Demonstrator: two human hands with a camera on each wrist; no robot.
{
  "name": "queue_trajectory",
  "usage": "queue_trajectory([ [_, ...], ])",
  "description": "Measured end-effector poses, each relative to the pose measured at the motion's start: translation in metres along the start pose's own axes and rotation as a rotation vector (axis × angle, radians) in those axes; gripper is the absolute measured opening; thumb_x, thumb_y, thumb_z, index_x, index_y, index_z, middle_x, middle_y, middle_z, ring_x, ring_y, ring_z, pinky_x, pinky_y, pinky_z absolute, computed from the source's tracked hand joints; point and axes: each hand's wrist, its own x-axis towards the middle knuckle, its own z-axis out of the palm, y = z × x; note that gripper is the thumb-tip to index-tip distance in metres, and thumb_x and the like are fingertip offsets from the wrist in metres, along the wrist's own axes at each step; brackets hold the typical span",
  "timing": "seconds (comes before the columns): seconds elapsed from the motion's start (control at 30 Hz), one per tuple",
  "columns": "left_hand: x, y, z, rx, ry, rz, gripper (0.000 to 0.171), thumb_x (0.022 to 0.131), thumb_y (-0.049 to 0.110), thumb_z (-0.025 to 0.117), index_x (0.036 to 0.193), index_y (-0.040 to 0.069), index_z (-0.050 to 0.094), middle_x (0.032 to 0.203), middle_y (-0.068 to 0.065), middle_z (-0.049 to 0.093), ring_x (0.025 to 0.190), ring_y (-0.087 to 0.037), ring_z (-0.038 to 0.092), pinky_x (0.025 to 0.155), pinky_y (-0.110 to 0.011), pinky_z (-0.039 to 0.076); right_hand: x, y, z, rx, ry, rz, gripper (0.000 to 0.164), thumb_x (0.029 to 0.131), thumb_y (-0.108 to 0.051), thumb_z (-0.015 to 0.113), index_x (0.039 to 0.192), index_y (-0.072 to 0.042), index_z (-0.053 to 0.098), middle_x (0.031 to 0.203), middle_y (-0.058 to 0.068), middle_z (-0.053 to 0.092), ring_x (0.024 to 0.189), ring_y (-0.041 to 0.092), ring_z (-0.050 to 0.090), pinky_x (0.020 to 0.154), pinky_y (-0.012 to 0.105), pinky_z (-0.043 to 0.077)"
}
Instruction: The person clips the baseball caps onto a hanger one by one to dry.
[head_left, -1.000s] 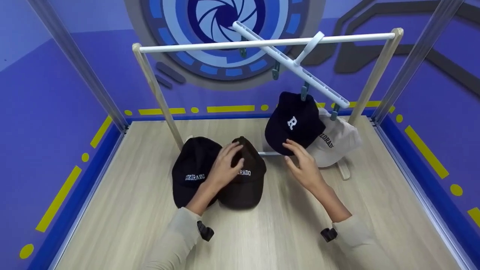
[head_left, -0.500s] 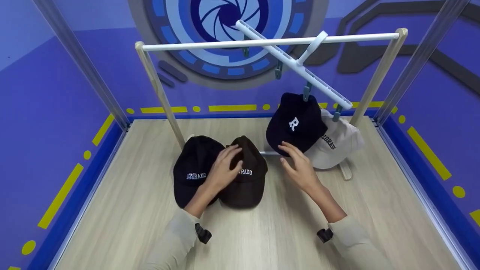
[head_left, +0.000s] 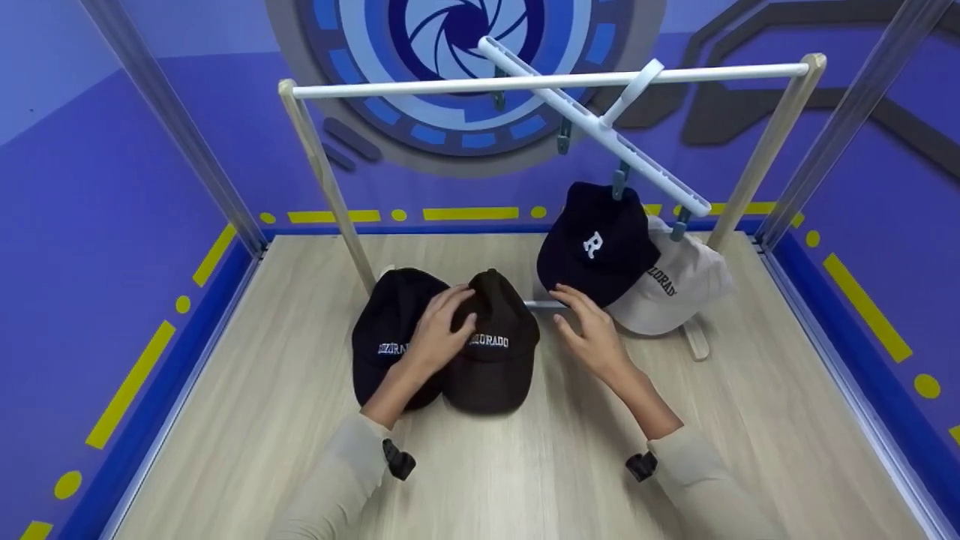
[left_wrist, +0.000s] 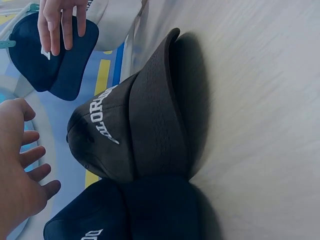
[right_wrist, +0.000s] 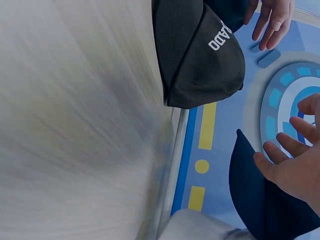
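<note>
1 brown cap (head_left: 493, 379), in the head view, lies brim to the near side, just right of the nearer left hand (head_left: 441, 330), a black cap (head_left: 386, 322) beside it; a hanger (head_left: 585, 118) bears a navy cap (head_left: 607, 217) and a pale cap (head_left: 686, 281). Left wrist view: that hand spread, gripping nothing. Right wrist view: right hand (right_wrist: 301, 172) spread before the navy cap, contact unclear.

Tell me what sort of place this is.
Probably a staged booth or test bay: printed purple-blue wall panels and silvery metal corner posts enclose a pale wood-grain tabletop on three visible sides.
</note>
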Motion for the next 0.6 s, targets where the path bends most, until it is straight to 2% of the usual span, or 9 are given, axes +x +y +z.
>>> queue_trajectory([
  [0.23, 0.001, -0.004, -0.007, 0.014, 0.018, -0.005, 0.039, 0.09, 0.02, 0.062, 0.129, 0.012, 0.058, 0.135, -0.005, 0.052, 0.127, -0.023, 0.044, 0.107, -0.038, 0.034, 0.005, 0.002, 0.016, 0.025, -0.012, -0.01, 0.035, 0.09, -0.009, 0.062, 0.125, -0.008, 0.06, 0.132, 0.013, 0.055, 0.124, 0.026, 0.05, 0.101, 0.043, 0.04],
  [0.37, 0.003, -0.005, -0.009, 0.001, 0.033, -0.012, 0.039, 0.09, 0.02, 0.061, 0.128, 0.012, 0.058, 0.135, -0.006, 0.052, 0.127, -0.023, 0.044, 0.108, -0.036, 0.032, 0.01, 0.004, 0.022, 0.046, -0.01, -0.009, 0.035, 0.089, -0.007, 0.063, 0.124, -0.005, 0.06, 0.131, 0.013, 0.056, 0.123, 0.027, 0.051, 0.101, 0.044, 0.039],
  [0.6, 0.004, -0.008, -0.009, -0.014, 0.015, -0.061, 0.043, 0.091, 0.023, 0.061, 0.131, 0.012, 0.054, 0.135, -0.004, 0.052, 0.127, -0.019, 0.045, 0.107, -0.034, 0.033, 0.014, 0.005, 0.029, 0.053, 0.0, 0.035, 0.033, 0.089, -0.008, 0.063, 0.122, -0.006, 0.062, 0.129, 0.011, 0.057, 0.121, 0.027, 0.052, 0.101, 0.043, 0.039],
])
